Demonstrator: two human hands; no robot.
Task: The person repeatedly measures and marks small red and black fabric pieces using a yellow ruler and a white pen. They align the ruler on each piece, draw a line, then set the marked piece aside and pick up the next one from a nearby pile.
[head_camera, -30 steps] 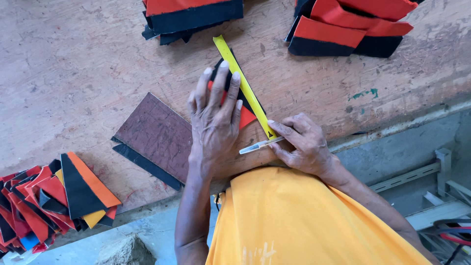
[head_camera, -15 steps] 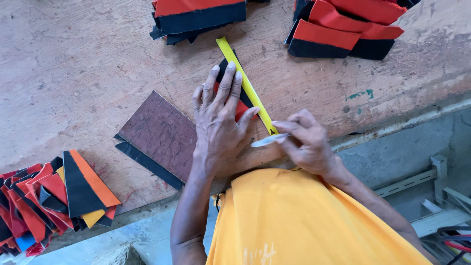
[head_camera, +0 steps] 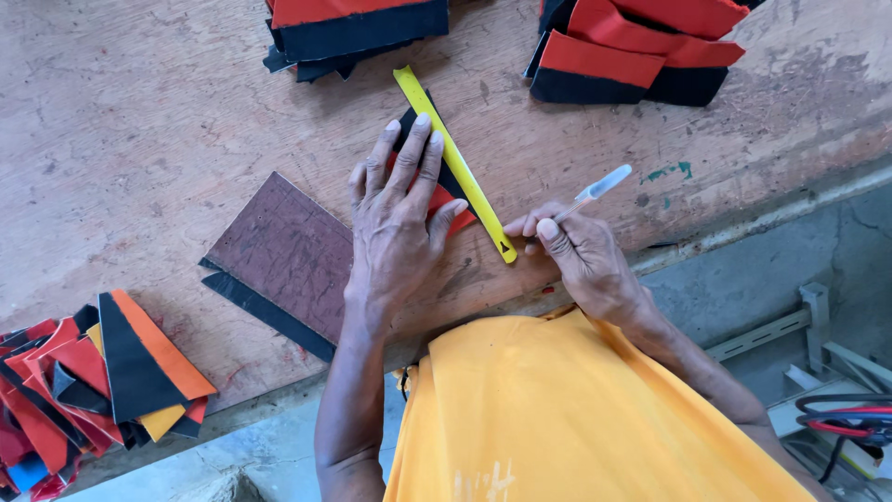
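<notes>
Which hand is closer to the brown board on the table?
Left. The left hand lies flat on the red and black piece, its wrist over the brown board's edge. The right hand holds a pen beyond the yellow ruler, farther away.

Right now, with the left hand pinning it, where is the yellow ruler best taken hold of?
Probably the far end of the yellow ruler, from above or its right edge. That end lies bare on the table; the left hand covers the left side, and the right hand crowds the near tip.
</notes>
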